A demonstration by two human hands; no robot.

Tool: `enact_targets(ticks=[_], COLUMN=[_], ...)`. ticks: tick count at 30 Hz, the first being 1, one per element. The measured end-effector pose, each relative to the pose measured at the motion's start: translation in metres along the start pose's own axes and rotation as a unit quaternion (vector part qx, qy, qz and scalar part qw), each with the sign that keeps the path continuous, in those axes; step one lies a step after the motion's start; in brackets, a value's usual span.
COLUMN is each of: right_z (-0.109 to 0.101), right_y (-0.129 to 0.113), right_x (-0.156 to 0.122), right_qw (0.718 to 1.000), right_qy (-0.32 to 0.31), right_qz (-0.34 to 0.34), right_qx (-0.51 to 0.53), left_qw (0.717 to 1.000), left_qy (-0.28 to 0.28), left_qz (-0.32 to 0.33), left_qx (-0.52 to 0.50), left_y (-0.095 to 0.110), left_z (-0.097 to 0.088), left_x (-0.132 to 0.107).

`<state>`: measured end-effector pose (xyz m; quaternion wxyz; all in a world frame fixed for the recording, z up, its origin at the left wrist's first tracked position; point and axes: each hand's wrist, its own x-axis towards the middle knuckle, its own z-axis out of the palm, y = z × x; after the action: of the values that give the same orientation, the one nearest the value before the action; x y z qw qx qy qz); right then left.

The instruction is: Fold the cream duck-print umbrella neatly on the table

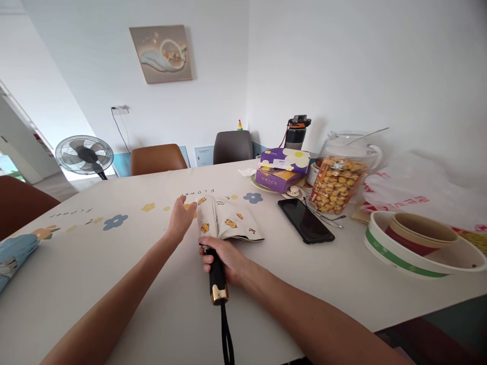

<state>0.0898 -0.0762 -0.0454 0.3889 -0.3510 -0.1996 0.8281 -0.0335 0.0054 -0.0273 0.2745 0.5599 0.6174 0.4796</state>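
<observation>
A folding umbrella (236, 219) with a white canopy and small yellow cartoon prints lies over the white table. My right hand (222, 256) is wrapped round the top of its black handle, just below the canopy. A gold-coloured cap ends the handle, and a black wrist strap hangs from it toward me. The canopy fabric is loose and flares out to the right. At the canopy's far left edge is my left hand (182, 215), fingers stretched and thumb apart; whether the thumb touches the fabric I cannot tell.
Right of the umbrella lie a black phone (305, 219) and a cable. Behind stand purple boxes (279, 178), a dark bottle (296, 133) and a jug of popcorn (338, 177). Paper bowls (407, 258) and a plastic bag (414, 187) sit far right. A blue folded item (15, 256) lies left.
</observation>
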Motion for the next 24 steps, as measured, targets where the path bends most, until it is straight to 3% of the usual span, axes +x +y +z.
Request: enact_targets(ticks=[3,7,11,14,17,20,22,24], right_z=[0.000,-0.002,-0.003,-0.005,-0.008,-0.007,-0.005,-0.002], right_y=[0.000,0.001,0.001,0.002,0.004,0.003,0.002,0.001], right_x=[0.001,0.002,0.003,0.006,0.008,0.007,0.005,0.003], right_qw=[1.000,1.000,0.998,0.999,0.999,0.998,0.998,0.998], right_qy=[-0.002,-0.020,-0.029,-0.029,-0.036,-0.047,-0.043,-0.041], right_qz=[0.006,-0.012,-0.037,-0.028,-0.024,-0.023,-0.024,-0.025], right_qx=[-0.008,-0.017,-0.033,-0.036,-0.030,-0.037,-0.045,-0.052], left_qw=[0.997,0.968,0.864,0.787,0.719,0.717,0.748,0.801], left_qy=[-0.030,-0.182,-0.356,-0.415,-0.427,-0.380,-0.331,-0.266], left_qz=[0.061,0.166,0.328,0.371,0.389,0.427,0.440,0.430], left_qx=[0.026,0.051,0.139,0.267,0.386,0.399,0.371,0.320], left_y=[0.020,0.041,0.050,0.055,0.057,0.056,0.056,0.057], left_z=[0.002,0.024,0.059,0.083,0.099,0.103,0.100,0.096], left_x=[-0.013,-0.034,-0.032,-0.025,-0.023,-0.025,-0.027,-0.030])
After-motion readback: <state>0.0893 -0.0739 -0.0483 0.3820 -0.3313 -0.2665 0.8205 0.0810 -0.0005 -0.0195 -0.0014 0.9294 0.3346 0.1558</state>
